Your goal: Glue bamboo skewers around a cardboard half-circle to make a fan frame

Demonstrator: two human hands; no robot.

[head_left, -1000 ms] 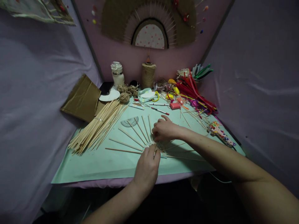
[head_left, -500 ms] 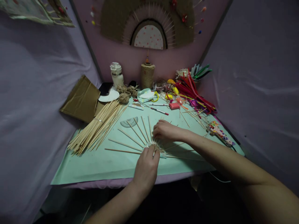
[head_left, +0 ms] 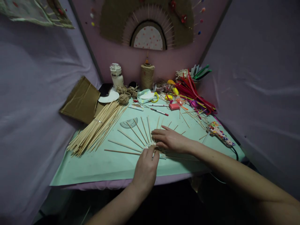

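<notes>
A fan-shaped frame of thin wooden sticks (head_left: 131,138) lies on the pale green tabletop (head_left: 93,168), its sticks spreading from a small half-round base. My left hand (head_left: 145,167) is closed on the near edge of that base, fingers bent and thumb against it. My right hand (head_left: 172,139) lies over the right-hand sticks, its fingers stretched out and slightly spread toward the left. It hides much of the frame's right side. Just behind the left sticks sits a clear protractor (head_left: 128,123).
A bundle of wooden sticks (head_left: 96,129) lies left, beside folded cardboard (head_left: 81,100). Twine balls (head_left: 123,98), a twine spool (head_left: 147,76) and a bottle (head_left: 116,75) stand behind. Pens (head_left: 159,112), red pipe cleaners (head_left: 191,89) and a patterned glue gun (head_left: 220,134) are right.
My right hand has shifted slightly right and nearer to me, and its curled fingers have straightened over the sticks. My left hand keeps its hold on the base.
</notes>
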